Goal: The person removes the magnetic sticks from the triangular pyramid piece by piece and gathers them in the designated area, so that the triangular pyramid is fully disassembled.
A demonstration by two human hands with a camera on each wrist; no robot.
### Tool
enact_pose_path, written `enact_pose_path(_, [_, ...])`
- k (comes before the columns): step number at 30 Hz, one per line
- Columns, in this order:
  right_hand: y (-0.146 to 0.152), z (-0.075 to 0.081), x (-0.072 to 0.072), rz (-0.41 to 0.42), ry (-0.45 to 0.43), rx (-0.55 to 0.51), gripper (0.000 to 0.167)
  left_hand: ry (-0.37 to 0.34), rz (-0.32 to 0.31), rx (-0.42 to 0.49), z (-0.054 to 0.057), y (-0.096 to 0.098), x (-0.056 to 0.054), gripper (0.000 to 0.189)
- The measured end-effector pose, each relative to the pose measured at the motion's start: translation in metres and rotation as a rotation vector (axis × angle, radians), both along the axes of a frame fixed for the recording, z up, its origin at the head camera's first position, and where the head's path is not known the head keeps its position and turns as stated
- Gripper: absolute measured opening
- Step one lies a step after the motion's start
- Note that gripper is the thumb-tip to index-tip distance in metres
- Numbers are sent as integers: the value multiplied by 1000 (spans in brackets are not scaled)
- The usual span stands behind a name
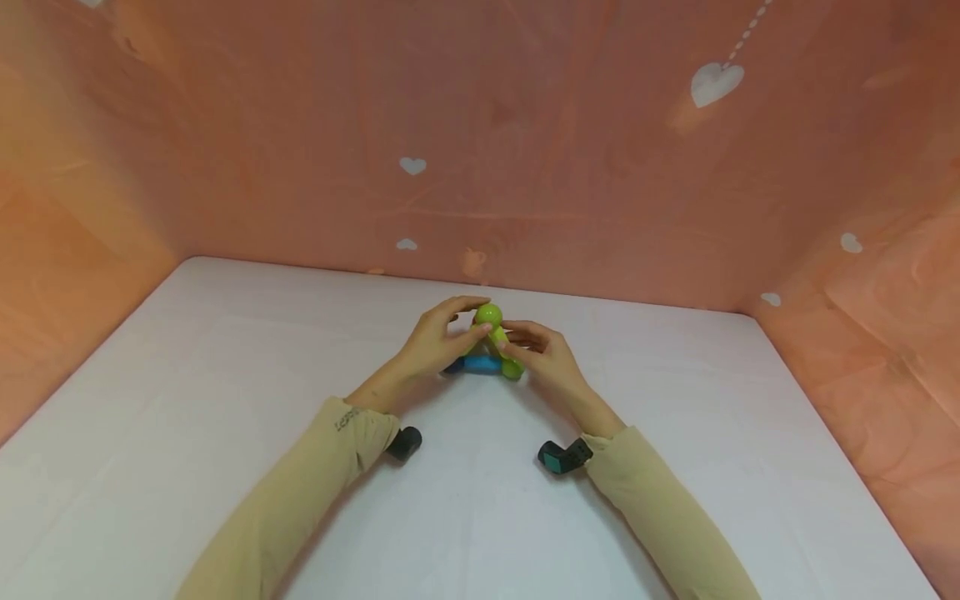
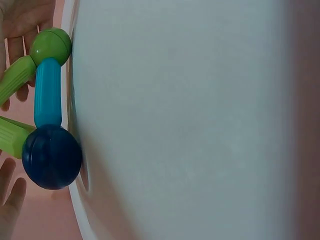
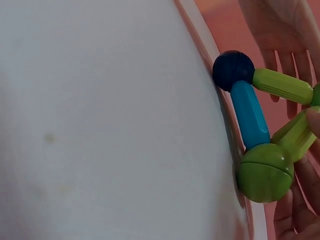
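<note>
A triangle of toy balls and rods stands upright on the white table. Its base is a blue rod (image 1: pixel 482 364) between a dark blue ball (image 2: pixel 52 157) and a green ball (image 3: pixel 265 172). Two lime-green rods slope up from these; the left one (image 3: pixel 283 86) and the right one (image 1: pixel 498 335) meet at a green top ball (image 1: pixel 489 313). My left hand (image 1: pixel 431 340) pinches the top ball, index finger over it and thumb at its front. With thumb and fingers, my right hand (image 1: pixel 551 358) holds the right lime-green rod, above the lower green ball.
White cloth covers the table (image 1: pixel 465 517). Orange-pink sheeting with white hearts (image 1: pixel 480 150) rises behind it and at both sides. Dark wrist cameras sit below the hands, the left one (image 1: pixel 406 443) and the right one (image 1: pixel 556 458), near the beige sleeves.
</note>
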State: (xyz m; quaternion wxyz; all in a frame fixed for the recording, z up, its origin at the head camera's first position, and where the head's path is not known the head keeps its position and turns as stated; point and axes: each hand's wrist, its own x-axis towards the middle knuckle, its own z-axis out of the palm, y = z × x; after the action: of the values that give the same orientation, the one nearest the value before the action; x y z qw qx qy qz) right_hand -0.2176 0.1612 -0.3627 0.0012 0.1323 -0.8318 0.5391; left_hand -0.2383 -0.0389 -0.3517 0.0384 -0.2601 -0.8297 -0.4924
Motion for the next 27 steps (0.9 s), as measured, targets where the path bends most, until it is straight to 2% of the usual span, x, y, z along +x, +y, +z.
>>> enact_pose_path(8, [-1, -1, -2, -11, -18, -3, 35, -49, -10, 18, 1, 2, -2, 41])
enact_pose_path(18, [-2, -3, -6, 11, -19, 1, 33, -73, -39, 27, 3, 2, -2, 36])
enact_pose_path(27, [-3, -4, -4, 25, -52, -10, 33, -16, -53, -13, 4, 3, -2, 35])
